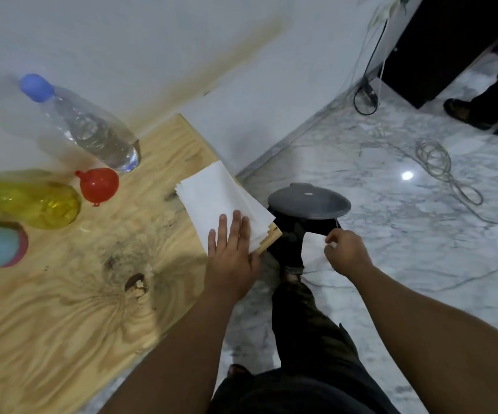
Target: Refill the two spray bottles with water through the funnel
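Left hand, fingers straight, presses a stack of white paper napkins at the wooden table's corner while right hand, fingers curled, pinches a white paper piece beside a grey-lidded bin.

Yellow bottle, red funnel, white napkins.

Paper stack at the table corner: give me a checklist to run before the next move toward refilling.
1. Left hand rests flat on the paper stack: ok.
2. Right hand free for bottles: not ok, it pinches a white sheet over the bin.
3. Water bottle holds water, cap on: ok.
4. Red funnel within reach on the table: ok.
5. Yellow spray bottle opened: cannot tell, its top is out of frame.
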